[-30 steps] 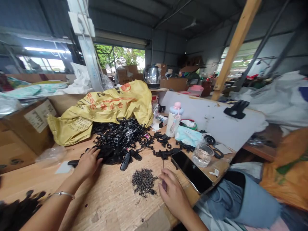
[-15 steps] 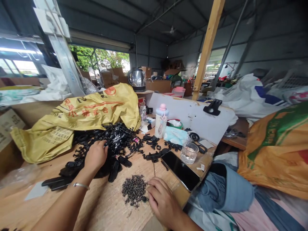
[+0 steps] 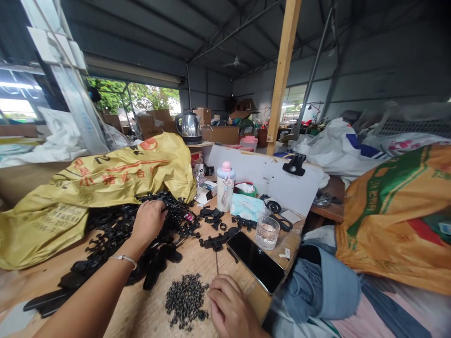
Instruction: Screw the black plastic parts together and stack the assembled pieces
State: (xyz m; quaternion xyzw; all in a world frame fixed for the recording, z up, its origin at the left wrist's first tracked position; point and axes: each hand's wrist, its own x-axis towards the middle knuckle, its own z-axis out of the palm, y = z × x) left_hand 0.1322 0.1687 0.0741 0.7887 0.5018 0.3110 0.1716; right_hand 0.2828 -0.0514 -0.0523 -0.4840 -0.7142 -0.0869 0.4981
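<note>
Over the heap of black plastic parts [image 3: 116, 239], my left hand [image 3: 151, 219] bends its fingers down among the pieces at the heap's far side. The fingers look closed, and whatever lies between their tips is hidden. My right hand [image 3: 230, 305] rests on the wooden table [image 3: 141, 310] with its fingers curled together. Anything inside it is out of sight. Just left of its fingertips lies a small pile of tiny black pieces [image 3: 185, 300], with one larger round black piece [image 3: 202, 315] at its edge.
A yellow sack [image 3: 141, 169] lies behind the heap. Right of it stand a bottle [image 3: 224, 190], a blue packet [image 3: 246, 206], a glass of water [image 3: 267, 233] and a phone [image 3: 256, 261]. Blue-grey cloth [image 3: 317, 281] hangs beside the table's right edge. A kettle [image 3: 189, 126] stands behind.
The view has shifted, so the table's things appear further left and lower. My left hand has moved further across the heap, to its far side. My right hand stays beside the small pile.
</note>
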